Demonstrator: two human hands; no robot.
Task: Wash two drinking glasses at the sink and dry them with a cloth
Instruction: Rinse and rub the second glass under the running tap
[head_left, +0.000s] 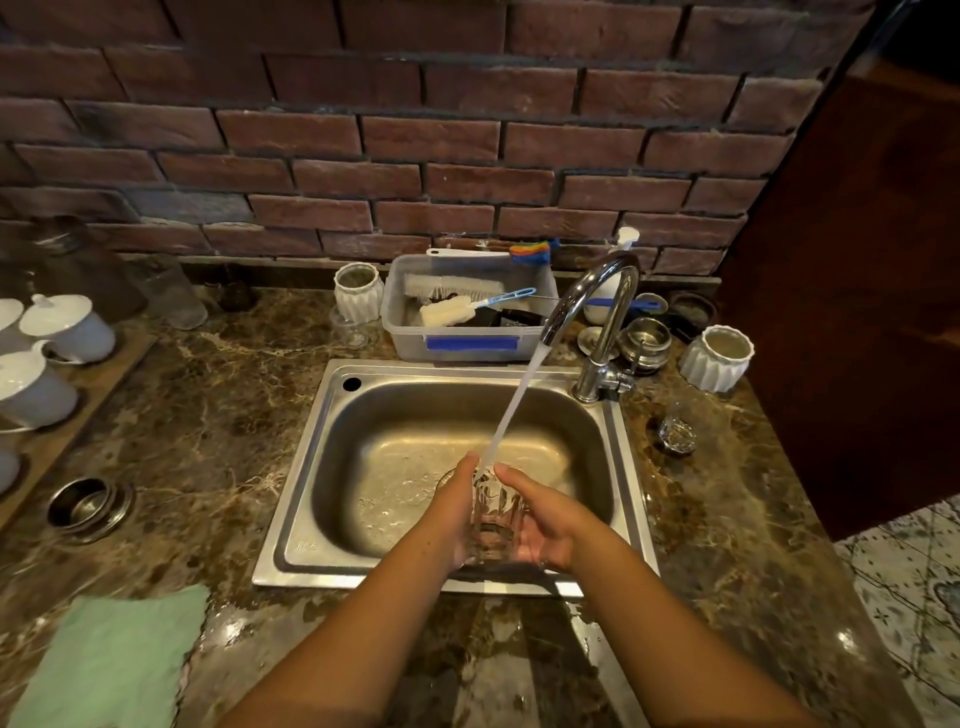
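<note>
A clear ribbed drinking glass (492, 519) is upright over the steel sink (311, 467), held between both hands. My left hand (451, 509) grips its left side and my right hand (540, 519) wraps its right side. Water (519, 395) streams from the chrome tap (605, 322) into the glass mouth. A second clear glass (678, 431) stands on the counter to the right of the sink. A green cloth (111, 660) lies flat on the counter at the front left.
A plastic tub (467, 343) with brushes sits behind the sink. White ribbed cups (719, 358) (358, 293) flank it. White lidded cups (67, 327) rest on a wooden tray at left. A metal bowl (85, 506) lies on the marble counter.
</note>
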